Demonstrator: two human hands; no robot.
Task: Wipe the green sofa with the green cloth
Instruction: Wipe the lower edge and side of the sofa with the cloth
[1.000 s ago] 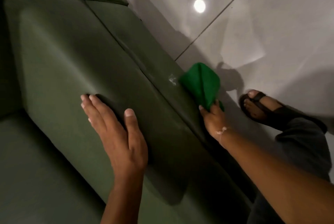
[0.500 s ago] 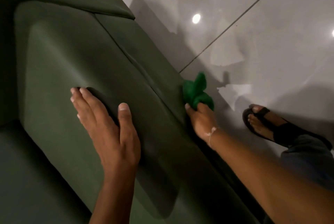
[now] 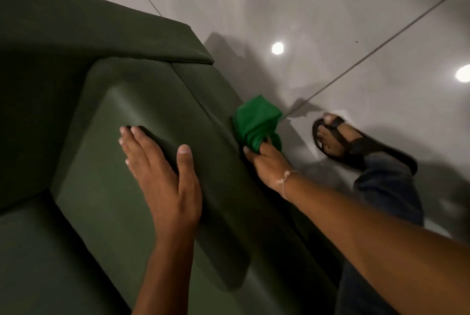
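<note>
The dark green sofa (image 3: 106, 116) fills the left and centre of the head view, its padded armrest running diagonally. My left hand (image 3: 162, 177) lies flat on top of the armrest, fingers spread, holding nothing. My right hand (image 3: 267, 162) grips the bright green cloth (image 3: 254, 121), which is bunched in my fingers and pressed against the outer side of the armrest, low near the floor. Part of the cloth is hidden inside my fist.
A glossy pale tiled floor (image 3: 330, 22) with dark grout lines and light reflections lies to the right of the sofa. My foot in a black sandal (image 3: 348, 141) stands on the floor close to the cloth, with a jeans leg (image 3: 386, 187) below it.
My right hand has slid the cloth along the armrest's outer side, and the cloth now spreads wider than half a second ago. The view has shifted; my left hand stays planted on the armrest.
</note>
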